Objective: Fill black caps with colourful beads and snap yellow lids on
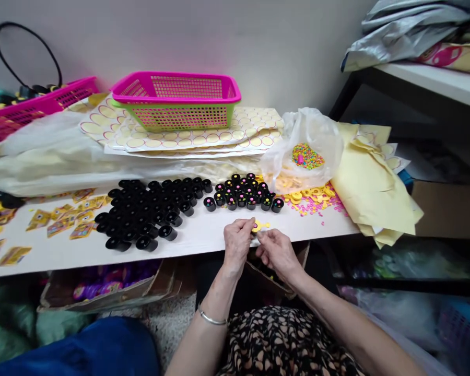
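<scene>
Over the table's front edge, my left hand is closed, its thumb and fingers pinching a small yellow plastic piece with a round body and a narrow tab pointing right. A dark spot with pink shows at its middle. My right hand is curled, its fingertips pinching at the piece's lower right edge. Whether a black cup sits under it is hidden by the fingers. Just beyond stand several black cups with pink, yellow or green bits inside. To the left, many plain black cups are packed close together.
Yellow plastic pieces and pink bits lie right of the cups. Behind are a clear bag of coloured beads and a pink-and-green basket. Gold packets lie left. Below stands a cardboard box.
</scene>
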Action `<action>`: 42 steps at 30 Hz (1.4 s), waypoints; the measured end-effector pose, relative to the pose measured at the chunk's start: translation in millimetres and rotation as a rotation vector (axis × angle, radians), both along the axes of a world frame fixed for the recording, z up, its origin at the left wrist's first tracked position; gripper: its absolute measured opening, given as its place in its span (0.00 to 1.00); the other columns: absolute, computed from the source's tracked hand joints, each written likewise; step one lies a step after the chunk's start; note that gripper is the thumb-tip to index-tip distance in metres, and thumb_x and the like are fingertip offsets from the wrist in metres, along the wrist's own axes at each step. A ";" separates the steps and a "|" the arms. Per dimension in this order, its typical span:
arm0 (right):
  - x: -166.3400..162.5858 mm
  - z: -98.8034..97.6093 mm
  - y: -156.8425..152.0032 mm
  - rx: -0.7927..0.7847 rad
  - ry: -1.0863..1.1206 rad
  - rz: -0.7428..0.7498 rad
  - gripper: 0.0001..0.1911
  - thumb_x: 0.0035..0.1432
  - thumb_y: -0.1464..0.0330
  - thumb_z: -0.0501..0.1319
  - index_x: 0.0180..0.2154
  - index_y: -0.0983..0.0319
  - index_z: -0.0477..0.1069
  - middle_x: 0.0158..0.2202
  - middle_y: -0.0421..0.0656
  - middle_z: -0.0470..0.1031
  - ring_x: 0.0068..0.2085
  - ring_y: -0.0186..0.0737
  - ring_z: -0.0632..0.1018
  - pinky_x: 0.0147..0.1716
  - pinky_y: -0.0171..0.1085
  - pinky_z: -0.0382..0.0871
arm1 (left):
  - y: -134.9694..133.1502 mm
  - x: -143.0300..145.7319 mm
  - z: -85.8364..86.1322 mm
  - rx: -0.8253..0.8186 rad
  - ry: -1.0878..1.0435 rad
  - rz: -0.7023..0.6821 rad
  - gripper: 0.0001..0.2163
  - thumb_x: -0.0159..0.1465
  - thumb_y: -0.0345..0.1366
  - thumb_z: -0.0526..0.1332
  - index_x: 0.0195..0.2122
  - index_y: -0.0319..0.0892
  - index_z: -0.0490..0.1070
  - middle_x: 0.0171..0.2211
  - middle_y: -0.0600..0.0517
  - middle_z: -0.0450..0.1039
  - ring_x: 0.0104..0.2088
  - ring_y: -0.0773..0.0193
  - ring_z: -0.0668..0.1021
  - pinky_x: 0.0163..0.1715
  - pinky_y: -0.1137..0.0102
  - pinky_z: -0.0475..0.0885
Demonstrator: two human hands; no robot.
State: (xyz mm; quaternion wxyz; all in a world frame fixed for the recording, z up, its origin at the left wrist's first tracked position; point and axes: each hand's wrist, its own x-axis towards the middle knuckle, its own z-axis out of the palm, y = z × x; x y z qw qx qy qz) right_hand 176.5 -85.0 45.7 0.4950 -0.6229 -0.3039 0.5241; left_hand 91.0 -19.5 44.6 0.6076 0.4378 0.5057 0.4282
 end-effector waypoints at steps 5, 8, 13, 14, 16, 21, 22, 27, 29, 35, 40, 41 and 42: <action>-1.9 -1.7 23.0 0.031 0.184 -0.091 0.23 0.46 0.53 0.64 0.32 0.60 0.56 0.17 0.35 0.70 0.12 0.28 0.65 0.06 0.25 0.52 | 2.8 -0.1 -0.7 -0.029 -0.052 -0.028 0.14 0.50 0.44 0.65 0.21 0.35 0.71 0.13 0.57 0.62 0.14 0.74 0.64 0.15 0.77 0.57; 1.9 -2.2 28.1 0.075 0.197 -0.094 0.24 0.44 0.57 0.66 0.35 0.60 0.55 0.16 0.34 0.70 0.11 0.29 0.65 0.06 0.25 0.53 | 5.4 1.9 -0.8 -0.073 -0.089 -0.020 0.13 0.48 0.41 0.66 0.21 0.35 0.71 0.12 0.57 0.62 0.13 0.74 0.63 0.13 0.77 0.55; 7.0 -4.8 23.1 0.082 0.223 -0.052 0.26 0.42 0.58 0.67 0.38 0.61 0.58 0.16 0.33 0.69 0.11 0.27 0.63 0.06 0.24 0.51 | 4.9 3.0 0.8 -0.099 -0.110 -0.021 0.13 0.48 0.42 0.66 0.21 0.34 0.71 0.11 0.57 0.63 0.12 0.74 0.63 0.12 0.78 0.53; 7.9 -5.3 21.5 0.091 0.222 -0.049 0.26 0.42 0.58 0.67 0.39 0.61 0.59 0.16 0.33 0.69 0.11 0.26 0.62 0.06 0.24 0.50 | 4.4 2.1 0.4 -0.090 -0.104 -0.038 0.14 0.49 0.43 0.66 0.23 0.34 0.72 0.11 0.57 0.62 0.12 0.75 0.63 0.12 0.78 0.52; 9.3 -6.7 18.9 0.118 0.206 -0.065 0.24 0.45 0.57 0.65 0.40 0.62 0.62 0.17 0.33 0.68 0.11 0.25 0.61 0.07 0.24 0.49 | 3.8 -1.0 -1.5 -0.062 -0.087 -0.082 0.16 0.50 0.46 0.64 0.25 0.35 0.73 0.12 0.58 0.62 0.12 0.76 0.62 0.12 0.78 0.52; 9.8 -9.9 20.1 0.120 0.142 -0.118 0.18 0.51 0.55 0.59 0.33 0.65 0.68 0.17 0.35 0.66 0.12 0.24 0.60 0.08 0.26 0.46 | 4.5 -12.9 -5.3 0.010 -0.077 -0.258 0.17 0.50 0.46 0.64 0.32 0.36 0.74 0.22 0.53 0.69 0.18 0.75 0.67 0.17 0.78 0.59; 10.2 -10.1 21.0 0.112 0.133 -0.113 0.18 0.51 0.56 0.59 0.32 0.65 0.69 0.16 0.35 0.65 0.12 0.25 0.60 0.08 0.26 0.46 | 4.6 -14.2 -5.9 0.031 -0.100 -0.308 0.17 0.48 0.43 0.67 0.34 0.36 0.74 0.27 0.52 0.71 0.21 0.74 0.68 0.19 0.78 0.62; 21.8 -5.2 14.7 0.182 -0.018 0.004 0.18 0.53 0.57 0.59 0.39 0.65 0.73 0.18 0.36 0.66 0.15 0.26 0.62 0.12 0.28 0.53 | 0.2 -12.7 -9.0 0.208 -0.063 -0.318 0.16 0.44 0.37 0.70 0.34 0.38 0.73 0.30 0.53 0.70 0.30 0.69 0.71 0.30 0.74 0.67; 30.3 -1.0 5.6 0.283 -0.079 0.063 0.19 0.53 0.58 0.60 0.44 0.62 0.73 0.33 0.42 0.73 0.24 0.29 0.70 0.20 0.29 0.64 | -4.9 -13.2 -5.3 0.335 0.036 -0.286 0.13 0.47 0.38 0.69 0.32 0.39 0.74 0.30 0.52 0.70 0.32 0.67 0.71 0.32 0.73 0.67; 52.7 12.1 -22.9 0.313 0.180 0.260 0.19 0.50 0.62 0.64 0.45 0.59 0.73 0.46 0.43 0.72 0.46 0.42 0.73 0.43 0.41 0.70 | -21.8 -22.5 23.9 0.792 0.331 -0.393 0.09 0.51 0.38 0.67 0.33 0.42 0.75 0.28 0.50 0.73 0.37 0.61 0.68 0.40 0.65 0.64; 67.8 19.7 -31.1 0.200 0.298 0.394 0.28 0.30 0.71 0.73 0.39 0.62 0.70 0.36 0.41 0.74 0.38 0.40 0.75 0.36 0.38 0.71 | -35.6 -18.1 26.9 1.018 0.404 -0.564 0.07 0.52 0.33 0.63 0.33 0.43 0.75 0.31 0.51 0.75 0.36 0.62 0.70 0.47 0.61 0.61; 69.8 20.9 -31.8 0.180 0.294 0.413 0.29 0.28 0.72 0.73 0.38 0.62 0.69 0.35 0.40 0.74 0.37 0.39 0.75 0.33 0.36 0.71 | -39.0 -15.9 24.9 1.040 0.411 -0.582 0.07 0.52 0.32 0.62 0.33 0.43 0.75 0.32 0.51 0.75 0.35 0.62 0.71 0.49 0.60 0.60; 71.2 22.1 -32.6 0.165 0.284 0.422 0.30 0.26 0.74 0.73 0.37 0.61 0.67 0.35 0.39 0.73 0.36 0.37 0.75 0.32 0.34 0.70 | -42.5 -13.8 22.8 1.058 0.421 -0.590 0.07 0.52 0.32 0.62 0.33 0.43 0.75 0.32 0.51 0.76 0.36 0.62 0.71 0.49 0.60 0.59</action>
